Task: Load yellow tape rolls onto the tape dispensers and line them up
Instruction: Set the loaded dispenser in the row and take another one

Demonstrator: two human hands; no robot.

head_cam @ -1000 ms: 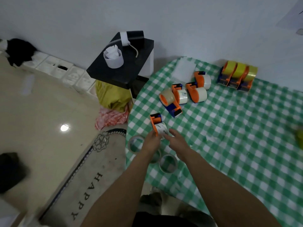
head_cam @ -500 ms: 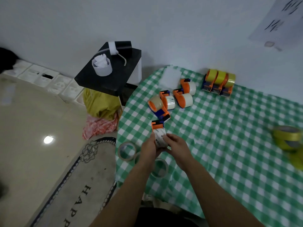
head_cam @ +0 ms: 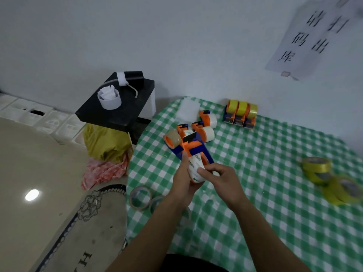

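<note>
My left hand point(head_cam: 183, 180) grips an orange and blue tape dispenser point(head_cam: 193, 147) from below, above the table's near left part. My right hand point(head_cam: 220, 178) pinches the white core point(head_cam: 195, 167) seated in that dispenser. Three dispensers loaded with yellow rolls point(head_cam: 240, 113) stand in a row by the wall. Several dispensers with white or clear rolls point(head_cam: 206, 126) lie behind my hands. Loose yellow tape rolls point(head_cam: 317, 168) lie stacked at the right.
The table wears a green checked cloth point(head_cam: 265, 173). Clear tape rolls point(head_cam: 139, 197) lie at its near left edge. A black stand point(head_cam: 117, 108) holding a white cup stands left of the table, above a yellow bag point(head_cam: 106, 144). A floor mat point(head_cam: 78, 222) lies below.
The dispenser has risen and tilted in my left hand. My right hand has closed its fingers onto the white core. The view has swung right, showing the loose yellow rolls.
</note>
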